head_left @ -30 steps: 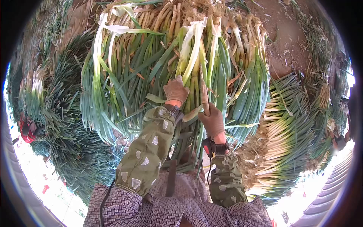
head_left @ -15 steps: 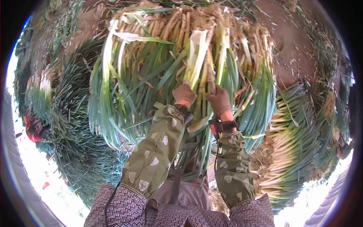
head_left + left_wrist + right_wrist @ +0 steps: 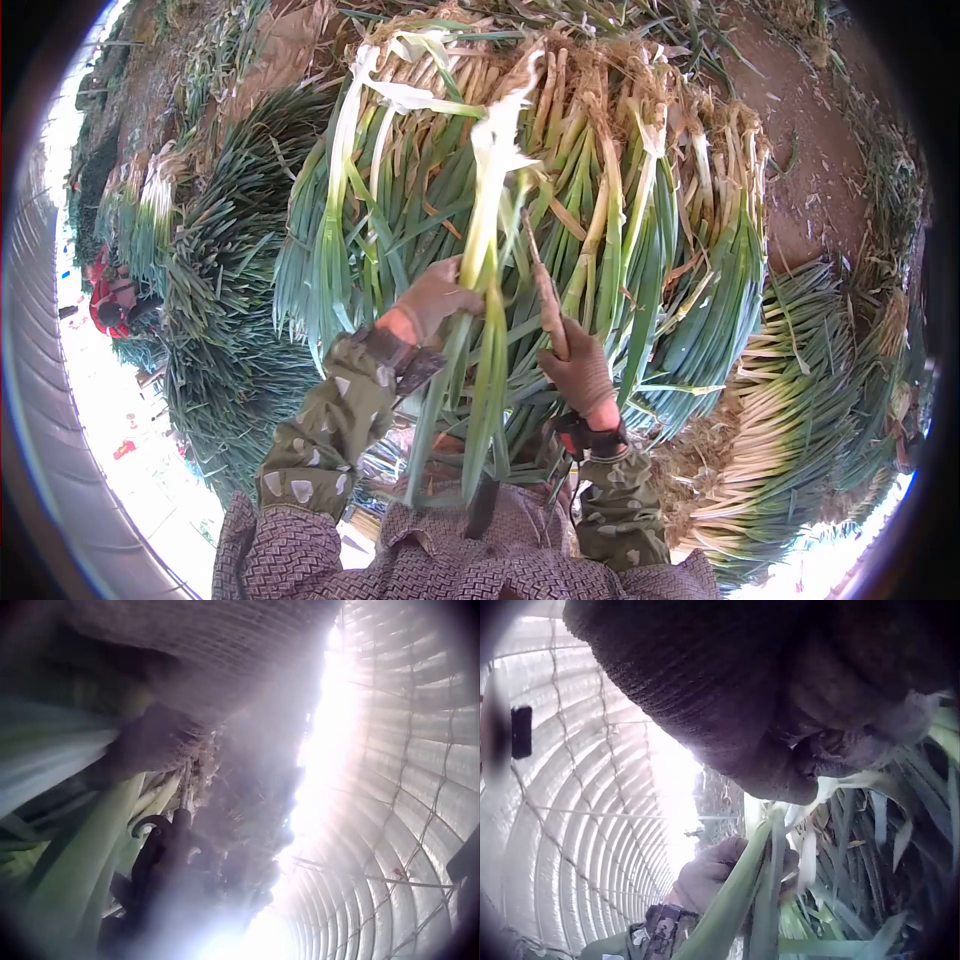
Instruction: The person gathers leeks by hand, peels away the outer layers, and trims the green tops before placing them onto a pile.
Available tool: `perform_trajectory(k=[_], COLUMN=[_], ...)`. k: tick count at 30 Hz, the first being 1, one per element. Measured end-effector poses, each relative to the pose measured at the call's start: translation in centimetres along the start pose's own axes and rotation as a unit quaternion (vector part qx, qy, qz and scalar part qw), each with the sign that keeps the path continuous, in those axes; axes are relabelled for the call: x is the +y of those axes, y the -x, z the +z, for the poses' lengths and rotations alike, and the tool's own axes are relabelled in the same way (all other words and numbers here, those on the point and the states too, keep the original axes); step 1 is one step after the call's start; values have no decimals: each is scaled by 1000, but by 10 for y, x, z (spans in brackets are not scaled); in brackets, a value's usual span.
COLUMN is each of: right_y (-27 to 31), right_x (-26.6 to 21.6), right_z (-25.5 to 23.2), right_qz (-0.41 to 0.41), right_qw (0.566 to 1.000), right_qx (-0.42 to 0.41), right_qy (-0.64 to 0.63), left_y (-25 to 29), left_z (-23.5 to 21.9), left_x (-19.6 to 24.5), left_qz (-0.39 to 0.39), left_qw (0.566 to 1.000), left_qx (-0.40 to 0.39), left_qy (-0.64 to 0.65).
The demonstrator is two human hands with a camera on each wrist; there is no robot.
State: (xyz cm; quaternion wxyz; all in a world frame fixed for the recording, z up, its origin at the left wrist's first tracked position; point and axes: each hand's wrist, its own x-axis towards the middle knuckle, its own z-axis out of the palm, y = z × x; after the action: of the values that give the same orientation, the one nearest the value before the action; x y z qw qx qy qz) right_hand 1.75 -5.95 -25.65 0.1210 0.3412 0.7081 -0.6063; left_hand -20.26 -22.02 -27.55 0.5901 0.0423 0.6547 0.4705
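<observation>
Over the heap's (image 3: 720, 290) near side, right hand (image 3: 582, 375) grips slim brown rod (image 3: 548, 305) | left hand (image 3: 437, 297), closer to pale-stemmed green onion (image 3: 483, 235), grips it | onion above heap's middle, leaves nearward, white end toward heap's far, rooty edge

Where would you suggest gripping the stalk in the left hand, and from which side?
I would grip the stalk around its pale shank, just beyond the left hand, from the right: that stretch looks narrow and straight, whereas the leaves spread below and torn skin flares above.
</observation>
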Motion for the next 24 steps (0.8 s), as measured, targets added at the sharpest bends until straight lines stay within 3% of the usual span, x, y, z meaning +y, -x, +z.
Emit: perform_trajectory(k=[3,6,10,11,13,14,15,17,20,22,23,24], right_y=[-9,-33,-46,-49,-55,-58,-61,-61,-59,-49,-40,-31], right_x=[-11,-18,-36,-43,-42,-43,-46,-43,-21,-2,-4,5], right_z=[28,48,54,54,63,66,66,65,54,39,24,14], right_qz=[-6,31,-28,-3,-42,-62,-29,-19,10,25,67,67], right_qw=[1000,997,997,996,996,995,993,998,998,994,991,990], right_qx=[11,-29,-58,-70,-65,-62,-90,-37,31,88,77,107], right_qy=[27,58,32,48,52,53,66,50,48,60,82,70], left_y=[21,34,59,69,85,91,97,105,104,84,68,47], left_z=[-19,-36,-64,-75,-99,-114,-130,-166,-233,-275,-280,-272], left_x=[-9,-20,-7,0,11,14,16,24,12,-6,-12,-18], left_qz=[0,3,28,0,-16,2,20,-4,47,11,30,54], left_qw=[1000,997,998,998,995,993,990,988,986,983,954,869], left_qx=[4,32,35,52,100,117,135,154,161,179,247,361], left_qy=[20,65,37,26,-5,-25,-45,20,11,-25,-165,-333])
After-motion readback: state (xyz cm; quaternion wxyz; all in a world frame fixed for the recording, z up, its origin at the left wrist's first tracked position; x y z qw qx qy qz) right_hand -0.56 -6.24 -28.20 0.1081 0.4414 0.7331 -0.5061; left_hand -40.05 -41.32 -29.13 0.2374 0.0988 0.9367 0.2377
